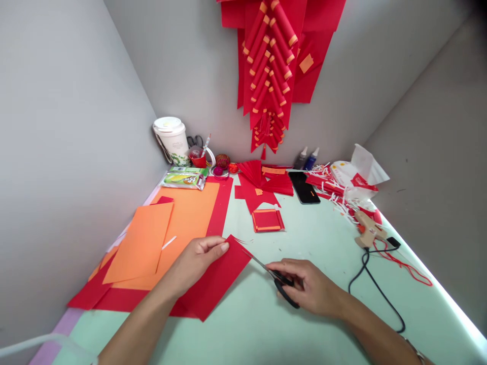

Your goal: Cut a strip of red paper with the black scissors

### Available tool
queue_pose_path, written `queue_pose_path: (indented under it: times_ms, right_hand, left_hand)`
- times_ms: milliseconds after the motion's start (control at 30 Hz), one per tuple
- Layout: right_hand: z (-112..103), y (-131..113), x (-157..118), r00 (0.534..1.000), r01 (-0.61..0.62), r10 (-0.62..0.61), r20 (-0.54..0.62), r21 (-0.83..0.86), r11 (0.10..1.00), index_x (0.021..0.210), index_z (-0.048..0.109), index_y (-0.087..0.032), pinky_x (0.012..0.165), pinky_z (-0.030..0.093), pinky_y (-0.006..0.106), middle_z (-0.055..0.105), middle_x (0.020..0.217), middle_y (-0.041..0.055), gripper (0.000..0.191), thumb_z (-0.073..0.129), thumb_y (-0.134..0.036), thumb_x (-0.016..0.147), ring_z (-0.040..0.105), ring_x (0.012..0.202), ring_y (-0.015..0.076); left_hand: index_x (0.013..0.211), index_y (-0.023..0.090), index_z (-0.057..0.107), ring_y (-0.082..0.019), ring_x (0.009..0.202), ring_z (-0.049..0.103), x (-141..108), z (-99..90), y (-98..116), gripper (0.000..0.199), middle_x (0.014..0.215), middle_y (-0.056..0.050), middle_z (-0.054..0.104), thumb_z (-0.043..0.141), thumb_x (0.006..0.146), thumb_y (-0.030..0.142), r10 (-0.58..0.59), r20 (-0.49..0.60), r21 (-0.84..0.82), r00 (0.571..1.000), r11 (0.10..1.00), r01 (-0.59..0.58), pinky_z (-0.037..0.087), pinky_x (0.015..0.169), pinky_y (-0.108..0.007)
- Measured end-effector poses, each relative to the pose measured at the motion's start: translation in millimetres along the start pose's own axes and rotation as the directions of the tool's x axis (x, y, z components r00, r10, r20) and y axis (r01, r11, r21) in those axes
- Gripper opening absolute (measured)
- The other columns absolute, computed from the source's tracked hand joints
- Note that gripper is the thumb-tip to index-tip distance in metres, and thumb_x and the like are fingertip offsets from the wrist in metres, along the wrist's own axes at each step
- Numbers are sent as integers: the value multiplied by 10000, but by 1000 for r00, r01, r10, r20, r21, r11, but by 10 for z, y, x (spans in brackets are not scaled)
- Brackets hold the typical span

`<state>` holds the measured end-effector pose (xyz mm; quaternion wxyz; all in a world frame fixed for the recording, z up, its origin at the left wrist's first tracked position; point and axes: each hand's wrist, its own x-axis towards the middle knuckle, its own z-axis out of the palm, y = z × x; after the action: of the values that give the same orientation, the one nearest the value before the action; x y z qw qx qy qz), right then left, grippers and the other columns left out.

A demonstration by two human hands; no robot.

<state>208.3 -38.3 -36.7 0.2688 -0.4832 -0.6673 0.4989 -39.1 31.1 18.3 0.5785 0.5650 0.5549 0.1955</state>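
Note:
My left hand (205, 261) pinches the upper left edge of a sheet of red paper (224, 281) between thumb and fingers. In my right hand (310, 286) is a pair of black-handled scissors (283, 286), its blades pointing up and left at the sheet's upper right edge. Thin cut slivers show along the paper's top edge. Just beyond the sheet lies a small red rectangular piece with orange trim (268, 220).
Orange sheets (140, 243) over red paper lie at left. A lidded cup (172, 142) and a snack packet (184, 178) stand behind them. Toward the back right are a phone (304, 187), paper scraps and a corded glue gun (368, 230). Red firecracker decorations (272, 61) hang on the wall.

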Motion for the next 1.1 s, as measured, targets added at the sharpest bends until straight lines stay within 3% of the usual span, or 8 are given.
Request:
queue_pose_path:
  times_ms: [1100]
  right_hand:
    - [9, 31, 3, 999, 21, -21, -26, 18, 1000, 1165, 617, -232, 542, 463, 181, 520, 772, 3, 431, 536, -123, 756, 525, 598, 93]
  left_hand:
    - [721, 182, 604, -149, 552, 524, 11, 1, -44, 373, 631, 8, 600, 559, 728, 553, -43, 30, -38, 999, 998, 44, 366, 491, -221]
